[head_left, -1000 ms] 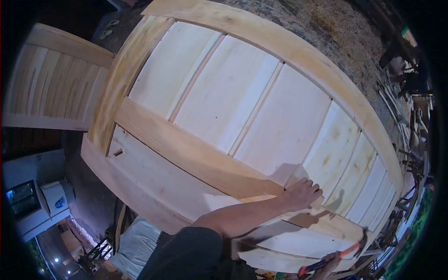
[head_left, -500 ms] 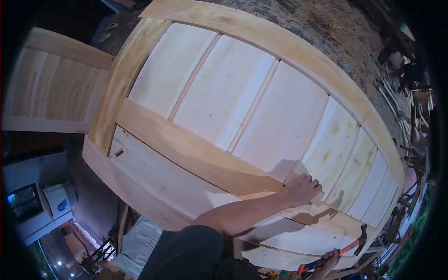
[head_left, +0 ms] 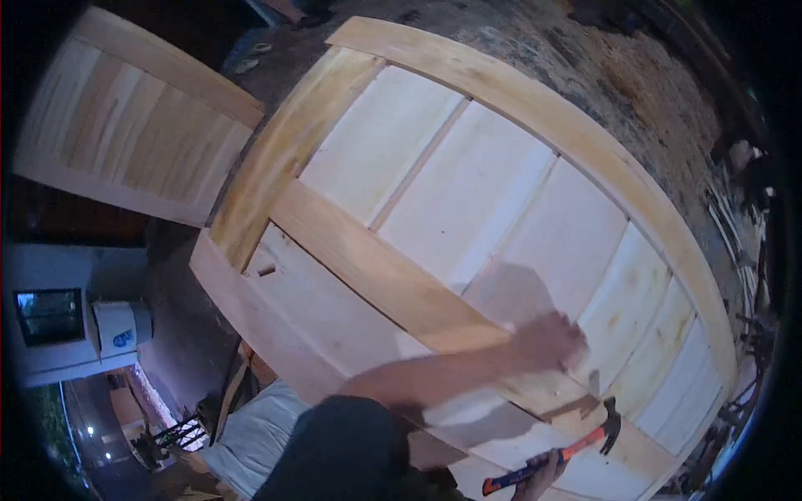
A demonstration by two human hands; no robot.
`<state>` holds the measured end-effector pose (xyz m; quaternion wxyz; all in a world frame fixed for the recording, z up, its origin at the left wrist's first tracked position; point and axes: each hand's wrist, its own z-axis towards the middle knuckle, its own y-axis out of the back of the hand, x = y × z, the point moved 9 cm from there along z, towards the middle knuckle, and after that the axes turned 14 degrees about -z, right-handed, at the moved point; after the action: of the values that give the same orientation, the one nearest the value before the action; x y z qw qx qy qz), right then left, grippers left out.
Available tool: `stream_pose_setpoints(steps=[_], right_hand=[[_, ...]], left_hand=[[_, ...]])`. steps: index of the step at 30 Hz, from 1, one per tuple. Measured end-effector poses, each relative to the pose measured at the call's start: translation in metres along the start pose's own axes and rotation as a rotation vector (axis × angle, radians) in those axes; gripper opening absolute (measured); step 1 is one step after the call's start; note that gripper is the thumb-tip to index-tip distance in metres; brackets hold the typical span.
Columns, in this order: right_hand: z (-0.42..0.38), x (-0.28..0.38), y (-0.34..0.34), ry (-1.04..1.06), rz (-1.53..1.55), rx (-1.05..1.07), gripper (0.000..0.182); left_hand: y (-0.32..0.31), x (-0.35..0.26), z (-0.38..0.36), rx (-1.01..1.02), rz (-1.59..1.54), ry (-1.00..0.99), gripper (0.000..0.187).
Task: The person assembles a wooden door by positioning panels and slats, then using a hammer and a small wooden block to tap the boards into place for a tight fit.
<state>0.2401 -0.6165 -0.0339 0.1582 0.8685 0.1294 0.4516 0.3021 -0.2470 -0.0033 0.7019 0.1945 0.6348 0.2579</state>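
A large pale wooden panelled frame, like a door (head_left: pixel 359 242), fills the middle of the head view, with flat boards set between rails. My left hand (head_left: pixel 551 341) is over its middle rail, smeared by motion, and I cannot tell whether it holds anything. Its shadow falls on the boards just above it. A short strip of wood (head_left: pixel 576 407) shows on the rail below that hand. At the lower right, my right hand (head_left: pixel 541 474) is wrapped round the handle of a claw hammer (head_left: pixel 585 444), whose dark head points up and right over the frame.
Another panelled wooden piece (head_left: pixel 142 117) stands at the upper left. A white bucket (head_left: pixel 117 326) is beside a wall with a window (head_left: pixel 48 317). Whitish sheeting (head_left: pixel 255 438) lies near my body. Thin wood strips (head_left: pixel 731 238) lie on the dirt ground at the right.
My view has turned, so the door sits farther right and lower. The hammer in my right hand has shifted left and slightly up. My left hand, sharp before over a wood piece, is now blurred.
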Motion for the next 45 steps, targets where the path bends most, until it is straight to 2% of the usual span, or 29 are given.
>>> stream_pose_setpoints(steps=[1,2,3,5,8,14,15,17,19,20,21,23,25,26,29,31,34,35,38,40,42,45], right_hand=[[-0.009,0.017,-0.020,0.026,0.024,0.022,0.014],[-0.025,0.036,-0.038,0.011,0.000,0.020,0.014],[-0.023,0.035,-0.046,0.005,0.075,0.062,0.023],[-0.036,0.053,-0.069,0.039,0.077,0.133,0.015],[-0.051,0.075,-0.087,0.067,0.097,0.089,0.015],[-0.084,0.077,-0.124,-0.039,0.200,0.040,0.015],[-0.089,0.065,-0.136,-0.044,0.226,0.084,0.017],[-0.112,0.061,-0.169,0.101,-0.031,0.331,0.020],[-0.129,0.038,-0.189,-0.173,-0.166,0.530,0.024],[-0.125,0.048,-0.175,-0.190,-0.164,0.471,0.028],[-0.109,0.056,-0.164,-0.016,-0.180,0.532,0.026],[-0.085,0.063,-0.129,0.075,-0.123,0.363,0.023],[-0.067,0.087,-0.100,0.088,0.181,0.097,0.023],[-0.066,0.096,-0.093,0.025,0.321,-0.034,0.025],[-0.081,0.011,-0.142,0.019,0.125,0.240,0.026],[-0.137,0.058,-0.197,-0.111,-0.198,0.490,0.027],[-0.102,0.052,-0.164,-0.025,-0.223,0.535,0.026],[-0.089,0.052,-0.149,-0.013,-0.206,0.469,0.026],[-0.063,0.044,-0.082,-0.025,-0.131,0.247,0.025],[-0.051,0.021,-0.044,-0.069,-0.047,0.211,0.025],[-0.048,0.008,-0.018,-0.178,0.055,0.186,0.028],[-0.041,0.019,0.006,-0.088,0.014,0.179,0.030]], left_hand=[[0.013,0.025,-0.009,-0.104,0.017,-0.045,0.063],[0.036,0.035,-0.014,-0.016,0.012,0.027,0.064],[0.059,0.042,-0.024,0.075,0.010,0.101,0.065],[0.078,0.044,-0.037,0.086,-0.035,0.141,0.066],[0.076,0.055,-0.052,0.132,-0.018,0.195,0.061],[0.088,0.053,-0.065,0.080,-0.004,0.081,0.057],[0.092,0.051,-0.065,0.061,-0.009,0.078,0.057],[0.101,0.043,-0.063,0.023,-0.015,0.072,0.056],[0.095,0.046,-0.064,-0.005,0.009,0.039,0.059],[0.094,0.048,-0.065,-0.018,0.023,0.024,0.061],[0.093,0.049,-0.065,-0.012,0.044,0.014,0.060],[0.090,0.050,-0.066,0.005,0.079,-0.007,0.059],[0.091,0.049,-0.066,-0.026,0.075,-0.024,0.059],[0.092,0.048,-0.066,-0.041,0.072,-0.032,0.059],[0.082,0.055,-0.063,0.077,0.108,0.068,0.062],[0.082,0.047,-0.063,0.054,0.090,0.048,0.061],[0.091,0.044,-0.067,-0.023,0.129,0.009,0.060],[0.093,0.042,-0.064,-0.057,0.144,-0.018,0.060],[0.095,0.031,-0.054,0.027,0.059,0.109,0.062],[0.085,0.025,-0.051,0.003,0.065,0.100,0.063],[0.062,0.009,-0.042,-0.037,0.034,0.034,0.063],[-0.010,-0.044,-0.004,-0.090,-0.054,-0.116,0.063]])
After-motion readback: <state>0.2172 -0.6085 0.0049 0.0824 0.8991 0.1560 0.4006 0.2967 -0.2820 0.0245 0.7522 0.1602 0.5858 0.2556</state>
